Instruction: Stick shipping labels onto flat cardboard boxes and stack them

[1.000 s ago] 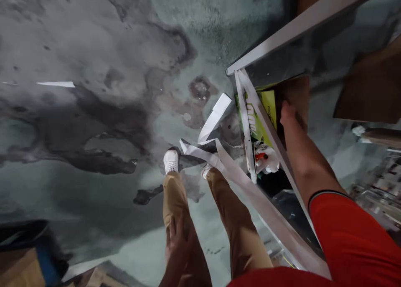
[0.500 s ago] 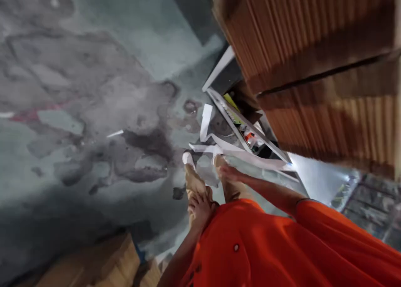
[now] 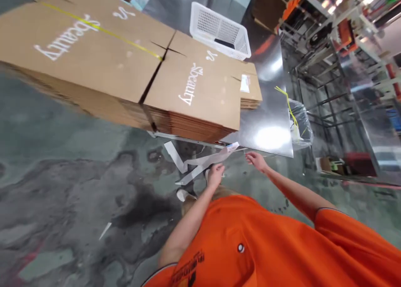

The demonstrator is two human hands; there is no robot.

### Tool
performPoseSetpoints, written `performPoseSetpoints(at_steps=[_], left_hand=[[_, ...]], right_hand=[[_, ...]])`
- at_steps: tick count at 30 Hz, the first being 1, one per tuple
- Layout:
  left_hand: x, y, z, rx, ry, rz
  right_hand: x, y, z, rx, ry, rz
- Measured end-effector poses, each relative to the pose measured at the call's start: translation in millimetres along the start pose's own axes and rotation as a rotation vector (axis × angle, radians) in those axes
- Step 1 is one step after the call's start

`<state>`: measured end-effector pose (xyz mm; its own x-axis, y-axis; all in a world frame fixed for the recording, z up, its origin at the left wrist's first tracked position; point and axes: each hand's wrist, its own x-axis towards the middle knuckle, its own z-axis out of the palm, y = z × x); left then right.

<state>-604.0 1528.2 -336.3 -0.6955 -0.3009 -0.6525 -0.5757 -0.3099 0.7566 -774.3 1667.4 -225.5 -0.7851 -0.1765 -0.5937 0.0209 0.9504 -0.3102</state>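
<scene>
Loosely curled, with nothing visible in either, the left hand (image 3: 215,175) and right hand (image 3: 256,160) hung before the metal table (image 3: 268,115), the left nearest a white strip (image 3: 216,158) beside it.

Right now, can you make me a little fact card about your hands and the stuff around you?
Left hand: fingers curled, near the bent white strip; left hand grip unclear
Right hand: fingers curled, near the edge of the metal table; grip unclear
Cardboard: two big stacks side by side, the left stack and right stack, both printed "beauty"
Basket: white basket, behind the right stack
Clothes: orange shirt
Floor: stained floor
</scene>
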Motion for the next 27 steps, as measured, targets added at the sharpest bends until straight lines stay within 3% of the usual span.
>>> performPoseSetpoints(at_steps=[3,5,7,10,13,15,18,20,23,27], left_hand=[[40.2,33.9,50.4,-0.039,0.120,-0.006],[57.2,45.8,72.3,-0.053,0.194,-0.025],[64.5,53.9,83.8,-0.068,0.236,-0.038],[56.6,69.4,84.5,-0.066,0.274,-0.019],[28.6,95.2,70.2,-0.019,0.302,0.057],[1.3,115.6,54.4,0.019,0.256,0.203],[-46.4,143.8,24.1,0.103,0.157,0.451],[-78.3,159.0,1.6,0.168,0.165,0.525],[-120.0,176.7,-31.9,0.245,0.279,0.565],[-159.0,198.6,-70.7,0.149,0.604,0.543]], right_hand=[[18.5,9.7,-20.6,0.046,0.007,-0.023],[27.7,18.4,-31.9,0.056,-0.014,-0.039],[35.4,25.4,-43.0,0.064,-0.043,-0.049],[44.9,22.0,-58.9,0.075,-0.094,-0.089],[49.9,-7.6,-72.6,0.035,-0.158,-0.312],[48.1,-39.3,-81.1,0.018,-0.230,-0.515],[34.5,-92.0,-93.9,-0.021,-0.463,-0.752],[18.4,-124.8,-101.0,-0.125,-0.620,-0.903],[-10.5,-169.4,-106.0,-0.242,-0.696,-1.160],[-49.3,-224.1,-106.4,-0.198,-0.652,-1.479]])
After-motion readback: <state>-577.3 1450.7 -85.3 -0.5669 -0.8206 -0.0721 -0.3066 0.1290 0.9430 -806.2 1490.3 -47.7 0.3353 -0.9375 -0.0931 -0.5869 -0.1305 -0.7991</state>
